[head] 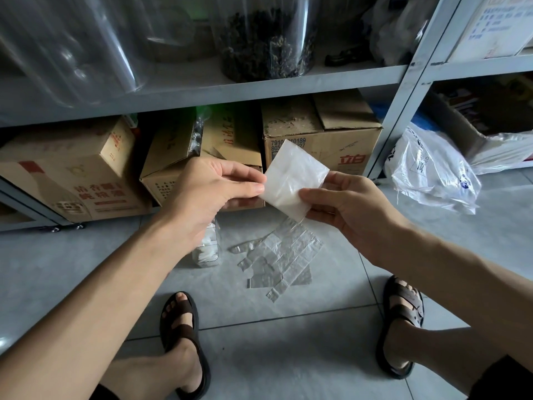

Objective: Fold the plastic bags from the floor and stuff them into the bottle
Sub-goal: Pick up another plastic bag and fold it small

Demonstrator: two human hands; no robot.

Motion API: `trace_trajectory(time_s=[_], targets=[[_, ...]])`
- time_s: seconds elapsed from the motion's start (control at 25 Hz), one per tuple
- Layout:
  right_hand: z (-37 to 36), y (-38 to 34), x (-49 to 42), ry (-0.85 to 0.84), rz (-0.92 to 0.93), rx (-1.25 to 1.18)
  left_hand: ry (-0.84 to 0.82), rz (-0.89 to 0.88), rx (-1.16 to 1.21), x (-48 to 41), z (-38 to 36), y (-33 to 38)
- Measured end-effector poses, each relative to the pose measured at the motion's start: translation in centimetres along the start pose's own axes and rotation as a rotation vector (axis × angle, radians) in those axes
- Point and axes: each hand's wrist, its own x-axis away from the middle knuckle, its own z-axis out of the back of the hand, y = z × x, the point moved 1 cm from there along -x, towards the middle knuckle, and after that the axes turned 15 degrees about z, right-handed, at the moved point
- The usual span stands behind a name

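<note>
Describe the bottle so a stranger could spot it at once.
Look at the tiled floor before the cardboard boxes. Half hidden behind the left forearm sits a clear bottle, beside a flat creased bag. Only it holds white folded squares.

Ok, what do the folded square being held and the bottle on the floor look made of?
Folded bag: thin plastic film, milky and translucent, slightly glossy with fine creases. Bottle: probably clear plastic; white folded pieces show through its wall, and an arm hides its top.
</note>
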Motion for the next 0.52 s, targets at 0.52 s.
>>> trace_trajectory(time_s=[0.52], targets=[[-1.0, -0.4, 0.7, -0.185, 0.076, 0.185, -0.083, 0.1, -0.175, 0.1, 0.0, -0.2]])
